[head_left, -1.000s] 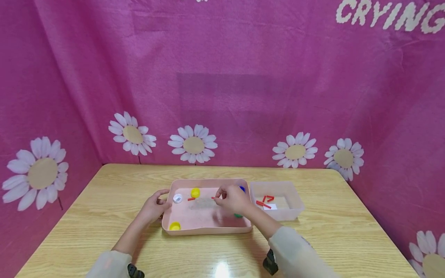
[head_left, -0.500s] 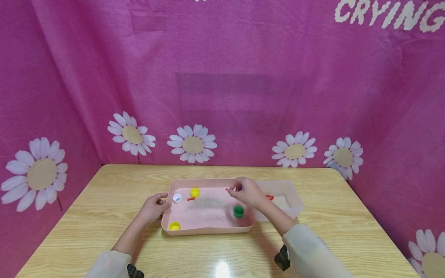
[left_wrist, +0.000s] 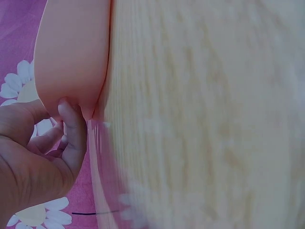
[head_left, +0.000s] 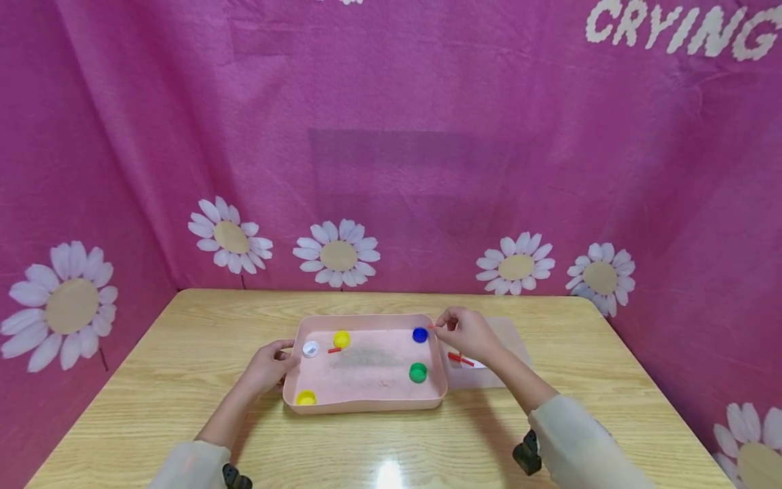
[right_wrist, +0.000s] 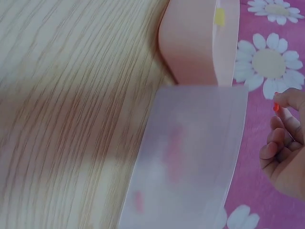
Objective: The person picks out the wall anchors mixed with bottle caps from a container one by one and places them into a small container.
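My left hand (head_left: 271, 367) grips the left end of a pink tray (head_left: 366, 407), thumb and fingers on its wall in the left wrist view. Between thumb and finger, my right hand (head_left: 472, 337) pinches a small red stick (right_wrist: 276, 107), held above the tray's right rim and a translucent plastic bin (head_left: 516, 343). More red sticks (head_left: 458, 357) lie in that bin, partly hidden under the right hand. Inside the tray are a blue cap (head_left: 419, 335), a green cap (head_left: 418, 372), a white cap (head_left: 310, 349), a yellow cap (head_left: 341, 339) and one loose red stick (head_left: 334, 351).
Another yellow cap (head_left: 306, 398) sits in the tray's front left corner. A white piece (head_left: 476, 365) lies in the bin, which stands against the tray's right side. Both containers are on a wooden table (head_left: 342, 448), with a pink flowered cloth (head_left: 415, 190) behind it.
My right hand has moved right with the red stick, from over the middle of the tray to the bin's near-left side. The blue and green caps are uncovered. The left hand stays put.
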Action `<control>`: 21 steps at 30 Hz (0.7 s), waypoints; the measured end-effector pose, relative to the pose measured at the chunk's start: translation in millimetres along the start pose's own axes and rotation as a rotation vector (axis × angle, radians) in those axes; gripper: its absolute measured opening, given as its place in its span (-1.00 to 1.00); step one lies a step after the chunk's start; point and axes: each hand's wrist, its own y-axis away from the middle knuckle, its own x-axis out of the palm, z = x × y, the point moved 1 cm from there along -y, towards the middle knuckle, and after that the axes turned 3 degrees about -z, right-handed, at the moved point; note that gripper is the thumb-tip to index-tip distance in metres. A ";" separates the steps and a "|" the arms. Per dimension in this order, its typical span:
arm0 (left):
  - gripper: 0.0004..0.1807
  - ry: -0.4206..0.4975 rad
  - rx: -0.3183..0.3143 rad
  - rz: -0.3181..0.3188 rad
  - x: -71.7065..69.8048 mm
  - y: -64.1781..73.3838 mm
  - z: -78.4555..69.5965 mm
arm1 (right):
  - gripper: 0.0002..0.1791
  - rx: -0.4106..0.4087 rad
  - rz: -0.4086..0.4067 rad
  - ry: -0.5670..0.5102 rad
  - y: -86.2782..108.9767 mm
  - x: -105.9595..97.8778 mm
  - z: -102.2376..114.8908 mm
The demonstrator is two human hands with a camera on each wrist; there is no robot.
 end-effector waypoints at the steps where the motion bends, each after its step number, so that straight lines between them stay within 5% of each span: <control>1: -0.51 -0.001 -0.001 -0.002 0.2 -0.2 0.1 | -0.90 -0.001 -0.003 0.003 0.8 -2.2 -2.4; 21: -0.52 -0.010 0.012 -0.008 0.6 0.4 -0.2 | -0.89 0.039 -0.047 0.041 14.9 -27.4 -40.1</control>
